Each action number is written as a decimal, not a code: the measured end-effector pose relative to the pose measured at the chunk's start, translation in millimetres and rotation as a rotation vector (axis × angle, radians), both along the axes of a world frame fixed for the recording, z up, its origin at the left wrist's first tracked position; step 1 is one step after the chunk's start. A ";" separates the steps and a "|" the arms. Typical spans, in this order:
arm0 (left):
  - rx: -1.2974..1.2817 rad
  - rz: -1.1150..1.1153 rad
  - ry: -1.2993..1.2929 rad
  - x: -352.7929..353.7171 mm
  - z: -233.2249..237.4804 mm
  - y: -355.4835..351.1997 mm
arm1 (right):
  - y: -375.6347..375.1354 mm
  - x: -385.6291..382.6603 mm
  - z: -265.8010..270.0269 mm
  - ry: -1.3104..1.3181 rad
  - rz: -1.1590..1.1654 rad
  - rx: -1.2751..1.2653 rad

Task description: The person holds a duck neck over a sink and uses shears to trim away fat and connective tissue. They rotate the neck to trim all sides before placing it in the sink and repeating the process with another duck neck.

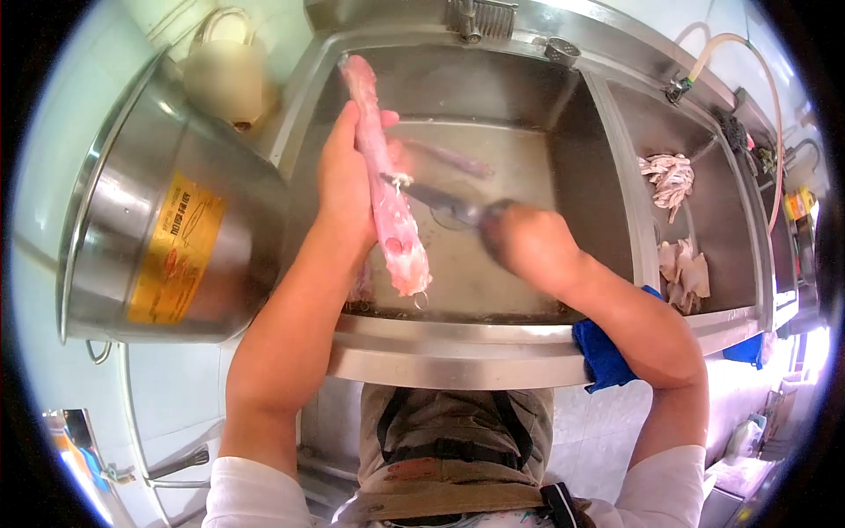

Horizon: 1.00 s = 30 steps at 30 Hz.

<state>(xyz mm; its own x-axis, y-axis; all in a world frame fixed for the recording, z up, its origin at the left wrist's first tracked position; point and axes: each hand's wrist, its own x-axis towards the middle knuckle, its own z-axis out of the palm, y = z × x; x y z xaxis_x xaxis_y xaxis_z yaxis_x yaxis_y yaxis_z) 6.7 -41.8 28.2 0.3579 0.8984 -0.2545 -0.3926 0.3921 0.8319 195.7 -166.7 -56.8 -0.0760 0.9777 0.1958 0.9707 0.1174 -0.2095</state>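
My left hand [345, 180] grips a long pink strip of raw meat [393, 220] and holds it upright over a stainless steel sink [493, 330]. My right hand [528, 242] holds a knife [436, 201] by its handle. The blade points left and its tip touches the meat about halfway along. The lower end of the meat hangs free above the sink floor. Another purplish piece [453, 161] lies on the sink floor behind the knife.
A large steel pot with a yellow label [167, 238] stands left of the sink. The right basin [704, 211] holds several pale meat pieces [682, 273]. A blue cloth [603, 352] hangs on the front rim. A tap [466, 19] and a hose [722, 48] are at the back.
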 end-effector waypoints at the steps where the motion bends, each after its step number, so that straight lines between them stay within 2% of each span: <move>1: 0.001 0.012 0.029 0.5 2.9 -1.5 | 0.1 1.8 -0.1 0.010 -0.018 -0.016; 4: 0.004 -0.103 -0.144 -2.2 -4.9 3.9 | 1.1 7.0 0.8 0.331 0.067 -0.115; 7: 0.002 -0.077 -0.041 -1.8 -2.6 0.8 | -0.9 -5.5 5.9 0.383 -0.012 -0.073; 10: 0.040 -0.003 -0.086 4.2 -11.9 8.4 | 0.9 -11.5 3.8 0.326 -0.010 0.009; 13: 0.032 -0.051 -0.098 3.6 -11.4 2.6 | 1.9 -12.8 2.9 0.198 -0.028 0.049; 16: 0.034 0.077 -0.100 13.1 -11.9 1.4 | 3.7 -16.5 -2.1 0.133 -0.047 0.057; 19: 0.073 0.046 0.019 6.0 -16.5 0.8 | 12.2 -11.6 -7.6 0.087 -0.034 -0.012; 22: 0.009 0.035 0.014 5.8 -9.2 -3.8 | 17.2 -6.1 -3.8 0.118 -0.083 -0.081; 25: -0.035 -0.002 0.009 6.9 -13.7 7.3 | 23.9 13.5 -11.7 0.353 -0.211 -0.151; 26: -0.040 -0.002 0.041 10.1 -20.1 13.0 | 26.4 23.9 -14.2 0.313 -0.229 -0.219; 27: 0.026 -0.076 0.188 15.8 -36.4 25.4 | 27.5 34.0 -19.4 0.282 -0.251 -0.297; 29: 0.138 -0.228 0.474 30.9 -94.1 53.8 | 21.6 49.6 -36.2 0.171 -0.258 -0.534; 30: 0.098 -0.364 0.599 34.2 -122.2 64.5 | 21.0 55.9 -43.1 0.088 -0.233 -0.676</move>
